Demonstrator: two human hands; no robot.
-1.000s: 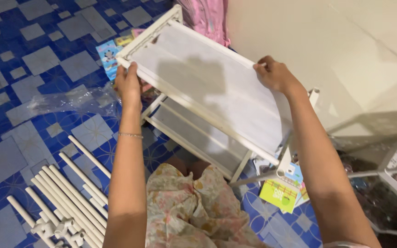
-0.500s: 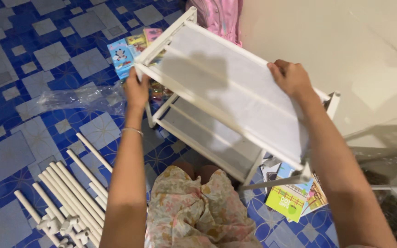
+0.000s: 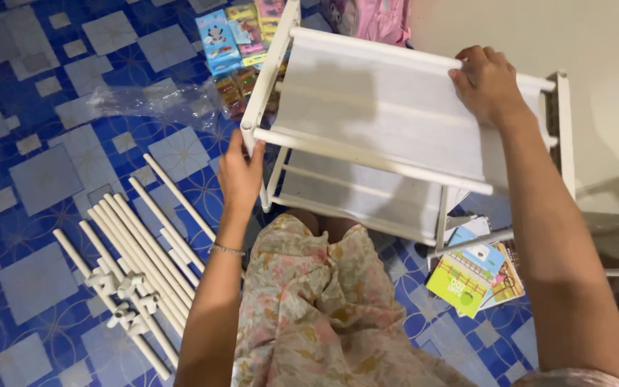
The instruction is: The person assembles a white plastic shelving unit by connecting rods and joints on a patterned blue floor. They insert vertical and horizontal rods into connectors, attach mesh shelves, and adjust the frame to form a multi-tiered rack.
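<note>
rack [image 3: 381, 115] tilted nearer upright, white (two fabric tiers), both hands' grip pinching its frame.

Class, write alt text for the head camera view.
Both hands hold a white tube-framed rack with fabric shelves, left hand at a corner, right hand on the far rail. Loose white plastic tubes lie on the blue patterned floor.

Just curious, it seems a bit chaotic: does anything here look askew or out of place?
The white rack sits tilted between both hands, not level. Loose white tubes and crumpled clear plastic lie scattered over the blue floor.
</note>
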